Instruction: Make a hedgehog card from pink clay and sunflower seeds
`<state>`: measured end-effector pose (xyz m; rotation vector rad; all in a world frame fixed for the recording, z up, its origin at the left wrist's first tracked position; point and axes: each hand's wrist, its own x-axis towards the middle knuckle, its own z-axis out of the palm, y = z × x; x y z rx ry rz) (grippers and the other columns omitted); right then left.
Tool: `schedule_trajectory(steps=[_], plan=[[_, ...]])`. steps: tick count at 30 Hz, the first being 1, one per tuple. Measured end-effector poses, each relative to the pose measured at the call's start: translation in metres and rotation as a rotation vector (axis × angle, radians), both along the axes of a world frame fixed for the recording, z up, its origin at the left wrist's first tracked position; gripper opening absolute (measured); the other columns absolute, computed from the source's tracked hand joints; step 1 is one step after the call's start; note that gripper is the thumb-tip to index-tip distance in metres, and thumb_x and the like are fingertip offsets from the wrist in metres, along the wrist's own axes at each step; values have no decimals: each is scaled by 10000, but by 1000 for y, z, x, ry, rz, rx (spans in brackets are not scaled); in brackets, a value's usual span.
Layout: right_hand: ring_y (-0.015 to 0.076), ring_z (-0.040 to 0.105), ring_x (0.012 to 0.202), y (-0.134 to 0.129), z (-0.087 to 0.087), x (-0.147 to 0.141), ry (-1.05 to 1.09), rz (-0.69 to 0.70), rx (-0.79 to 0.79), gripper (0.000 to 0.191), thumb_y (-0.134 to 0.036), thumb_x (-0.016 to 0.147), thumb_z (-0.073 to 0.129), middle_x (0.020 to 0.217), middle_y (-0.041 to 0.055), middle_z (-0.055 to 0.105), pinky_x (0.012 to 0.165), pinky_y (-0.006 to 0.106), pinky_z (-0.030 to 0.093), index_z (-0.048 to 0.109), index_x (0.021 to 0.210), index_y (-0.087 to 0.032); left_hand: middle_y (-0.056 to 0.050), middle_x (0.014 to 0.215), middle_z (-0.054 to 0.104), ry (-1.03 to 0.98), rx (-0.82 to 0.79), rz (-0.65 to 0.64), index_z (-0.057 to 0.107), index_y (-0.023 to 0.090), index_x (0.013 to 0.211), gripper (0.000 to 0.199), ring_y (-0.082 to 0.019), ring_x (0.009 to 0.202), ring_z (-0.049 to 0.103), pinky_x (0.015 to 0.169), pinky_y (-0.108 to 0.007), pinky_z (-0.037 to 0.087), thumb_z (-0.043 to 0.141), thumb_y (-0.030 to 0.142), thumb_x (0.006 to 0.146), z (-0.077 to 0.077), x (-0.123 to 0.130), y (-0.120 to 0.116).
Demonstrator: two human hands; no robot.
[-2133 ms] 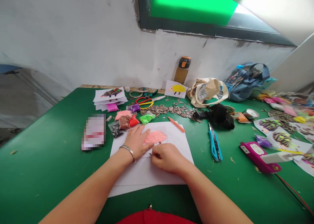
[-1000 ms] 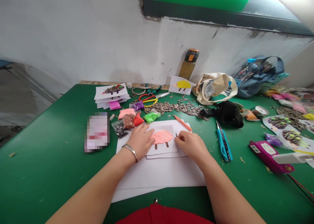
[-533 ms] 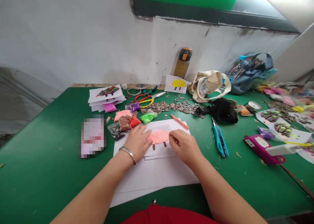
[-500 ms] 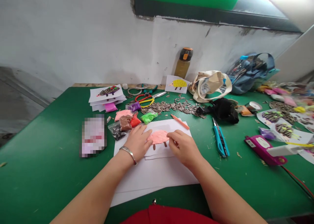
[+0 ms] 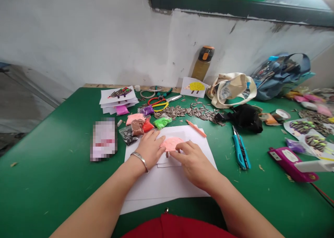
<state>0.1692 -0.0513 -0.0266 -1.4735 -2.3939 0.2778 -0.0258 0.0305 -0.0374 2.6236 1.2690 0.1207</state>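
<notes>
The green table (image 5: 52, 182) bears large white paper sheets (image 5: 161, 184) beneath a flat pink clay oval (image 5: 171, 143). My left hand (image 5: 149, 147) rests flat at the oval's left edge, fingers spread wide, while my right hand (image 5: 196, 164) bends over its right end, thumb and forefinger narrowly parted; I can't tell whether they hold anything. A slim orange tool (image 5: 196, 128) lies beyond the oval, a small brown leg shape (image 5: 167, 154) at its near edge.

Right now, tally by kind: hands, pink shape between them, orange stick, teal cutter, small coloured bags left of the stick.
Hands: 2 (left hand, right hand)
Pink shape: 1
Orange stick: 1
Teal cutter: 1
Bags: 7 (magenta, purple, light pink, brown, red, green, black)
Total: 12
</notes>
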Motion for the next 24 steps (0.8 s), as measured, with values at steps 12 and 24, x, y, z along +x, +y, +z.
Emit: schedule_trajectory(steps=[12, 24], plan=[[229, 428, 1055, -4, -5, -16, -91, 31, 55, 399, -63, 841, 467, 1162, 76, 548, 948, 408, 315, 577, 1168, -262, -134, 1335, 486, -35, 1, 32, 576, 187, 1231, 382, -311, 1252, 391, 1060, -508, 310, 496, 318, 881, -2, 1, -1], [216, 448, 978, -6, -6, -16, -68, 44, 32, 390, -61, 831, 491, 1009, 70, 574, 908, 388, 339, 603, 1152, -253, -134, 1349, 478, -16, -13, 27, 559, 189, 1247, 394, -319, 1258, 379, 1057, -523, 309, 505, 326, 881, 1, 1, -3]])
